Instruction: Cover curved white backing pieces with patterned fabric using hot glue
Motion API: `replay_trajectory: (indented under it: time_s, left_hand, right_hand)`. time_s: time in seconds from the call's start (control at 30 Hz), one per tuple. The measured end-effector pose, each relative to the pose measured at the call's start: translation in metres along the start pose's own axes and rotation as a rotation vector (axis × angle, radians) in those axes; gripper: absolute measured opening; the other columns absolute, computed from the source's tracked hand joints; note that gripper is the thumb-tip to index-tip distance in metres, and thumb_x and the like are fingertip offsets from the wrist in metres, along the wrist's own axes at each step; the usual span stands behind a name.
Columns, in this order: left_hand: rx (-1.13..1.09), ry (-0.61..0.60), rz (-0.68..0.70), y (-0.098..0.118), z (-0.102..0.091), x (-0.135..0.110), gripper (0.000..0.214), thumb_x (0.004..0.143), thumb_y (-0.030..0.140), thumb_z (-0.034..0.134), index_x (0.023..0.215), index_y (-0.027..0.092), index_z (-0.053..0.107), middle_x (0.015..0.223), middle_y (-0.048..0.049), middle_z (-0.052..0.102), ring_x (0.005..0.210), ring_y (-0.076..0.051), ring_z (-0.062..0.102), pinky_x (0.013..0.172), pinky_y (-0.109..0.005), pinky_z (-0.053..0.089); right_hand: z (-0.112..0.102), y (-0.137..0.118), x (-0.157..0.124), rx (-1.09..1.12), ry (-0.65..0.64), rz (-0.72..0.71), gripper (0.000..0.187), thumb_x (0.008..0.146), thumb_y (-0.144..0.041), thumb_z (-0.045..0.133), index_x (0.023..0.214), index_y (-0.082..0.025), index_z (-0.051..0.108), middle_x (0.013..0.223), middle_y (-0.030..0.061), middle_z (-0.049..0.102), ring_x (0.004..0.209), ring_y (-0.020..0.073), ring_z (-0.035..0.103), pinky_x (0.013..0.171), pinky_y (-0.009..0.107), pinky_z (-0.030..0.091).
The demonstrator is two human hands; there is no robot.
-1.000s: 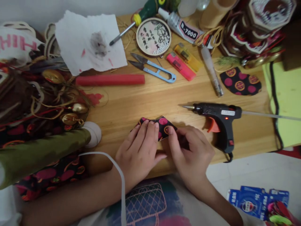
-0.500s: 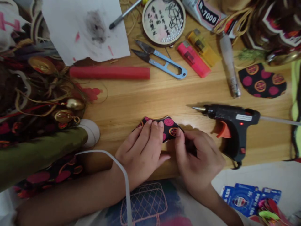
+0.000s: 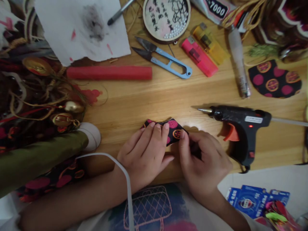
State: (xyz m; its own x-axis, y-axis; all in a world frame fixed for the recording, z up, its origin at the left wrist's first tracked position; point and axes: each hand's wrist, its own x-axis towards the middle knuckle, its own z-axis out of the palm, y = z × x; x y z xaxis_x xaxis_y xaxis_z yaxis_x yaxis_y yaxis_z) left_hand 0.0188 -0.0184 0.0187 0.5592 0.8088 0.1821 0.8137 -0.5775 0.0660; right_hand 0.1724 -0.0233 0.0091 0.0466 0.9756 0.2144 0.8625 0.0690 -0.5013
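Observation:
A small piece of black patterned fabric (image 3: pixel 172 131) with pink dots and orange-ringed motifs lies on the wooden table near its front edge. My left hand (image 3: pixel 144 150) rests flat across its left part, fingers stretched out and thumb apart. At the right end, my right hand (image 3: pixel 204 157) pinches the fabric's corner between thumb and curled forefinger. Part of the fabric is covered by my left fingers. To the right, a black glue gun (image 3: pixel 240 125) with an orange trigger and a lit red light lies on its side, its nozzle pointing left.
Beyond my hands lie a red stick (image 3: pixel 109 73), blue thread snips (image 3: pixel 166 61), pink (image 3: pixel 199 57) and yellow (image 3: pixel 209 41) lighters, a pen (image 3: pixel 239 61) and another fabric piece (image 3: pixel 274 80). An olive fabric roll (image 3: pixel 43 157) and a cord tangle crowd the left. A white cord (image 3: pixel 126 179) crosses my left forearm.
The view has shifted slightly, so the far table items sit a little higher in the picture. Both hands keep their places on the fabric.

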Motion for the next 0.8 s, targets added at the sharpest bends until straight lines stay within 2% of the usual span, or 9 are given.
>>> replay_trajectory:
  time_s: [0.3,0.8]
  left_hand:
    - [-0.039,0.0,-0.029,-0.0019,-0.0024,0.0033,0.04,0.096,0.033,0.053,0.12,0.004,0.064,0.105,-0.0116,0.073,0.102,-0.023,0.067,0.091,-0.034,0.049]
    - [-0.031,0.072,-0.015,-0.0037,0.0018,0.0024,0.039,0.093,0.031,0.058,0.116,0.0,0.065,0.102,-0.0137,0.071,0.1,-0.024,0.064,0.092,-0.036,0.048]
  right_hand:
    - [0.0024,0.0012,0.0012,0.016,0.03,-0.029,0.014,0.088,-0.018,0.065,0.076,-0.018,0.059,0.064,-0.0013,0.063,0.059,0.0104,0.057,0.057,0.025,0.043]
    - [0.0031,0.0027,0.0002,0.03,0.034,-0.021,0.015,0.088,-0.019,0.064,0.075,-0.018,0.058,0.064,-0.0016,0.061,0.059,0.01,0.054,0.057,0.024,0.042]
